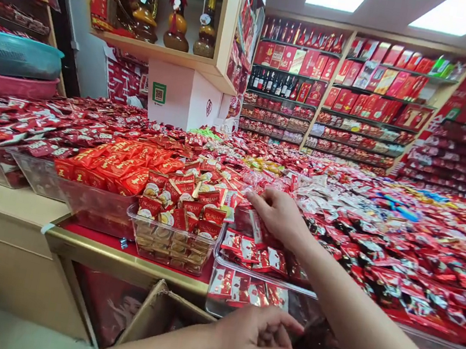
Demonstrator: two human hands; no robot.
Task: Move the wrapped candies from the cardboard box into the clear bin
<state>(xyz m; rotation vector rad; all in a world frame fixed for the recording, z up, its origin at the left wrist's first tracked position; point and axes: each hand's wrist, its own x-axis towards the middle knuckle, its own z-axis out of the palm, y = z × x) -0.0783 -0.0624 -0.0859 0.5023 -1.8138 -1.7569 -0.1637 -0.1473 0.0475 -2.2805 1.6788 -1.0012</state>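
- While the right hand (281, 220) bends its fingers over a dark red packet (257, 227), whether it grips or merely touches it, one cannot tell.
- Nearer, the left hand (257, 340) is loosely curled, thumb and fingers apart, above a cardboard box (144, 308).
- Under the right hand, red-and-white packets (247, 250) fill a clear bin (244, 270).
- Just left, durian packets (183, 208) crowd a clear tub (168, 250) on the desk (105, 241).
- Beyond, shelving (330, 86) carries bottles (303, 36).

Touched a red packet (258, 230) with the right hand (277, 220) above a clear bin (239, 305). Held the left hand (253, 342), loosely curled, over an open cardboard box (144, 315). Saw DURIAN packets (177, 219) in a tub (172, 252) just beside the bin.
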